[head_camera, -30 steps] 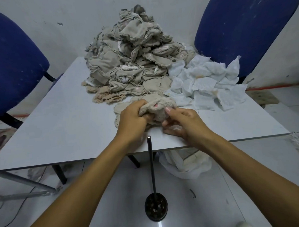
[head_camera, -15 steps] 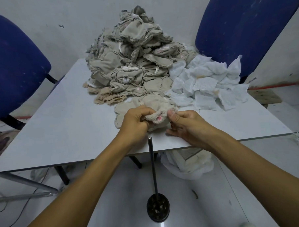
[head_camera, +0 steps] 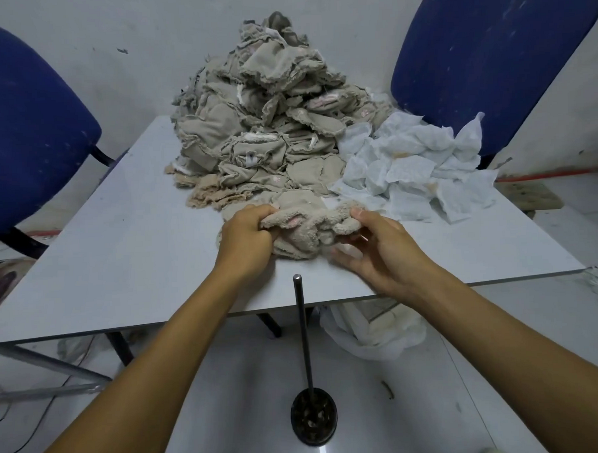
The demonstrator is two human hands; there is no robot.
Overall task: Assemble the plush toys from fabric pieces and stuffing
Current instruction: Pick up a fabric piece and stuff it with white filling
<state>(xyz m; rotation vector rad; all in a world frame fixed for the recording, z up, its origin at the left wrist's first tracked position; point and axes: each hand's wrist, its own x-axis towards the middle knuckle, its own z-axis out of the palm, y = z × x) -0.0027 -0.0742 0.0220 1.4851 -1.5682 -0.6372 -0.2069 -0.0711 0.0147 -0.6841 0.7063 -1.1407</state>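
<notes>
Left hand (head_camera: pixel 245 237) gripping one end of a fuzzy beige plush piece (head_camera: pixel 308 231) with curled fingers, right hand (head_camera: pixel 377 248) pinching its other end, piece lying on the grey surface (head_camera: pixel 120 241), just before the fabric heap (head_camera: pixel 269 125)

Grey-white table (head_camera: pixel 127 254) on thin metal legs, pushed up to a scuffed off-white wall (head_camera: pixel 145 34). Two blue padded chairs — left one (head_camera: pixel 26 128), right one (head_camera: pixel 488 53). Pale tiled floor (head_camera: pixel 569 317), dusty, loose cables (head_camera: pixel 22 423) at left. Red strip (head_camera: pixel 545 173) runs along the wall base — lighting flat, dim.
</notes>
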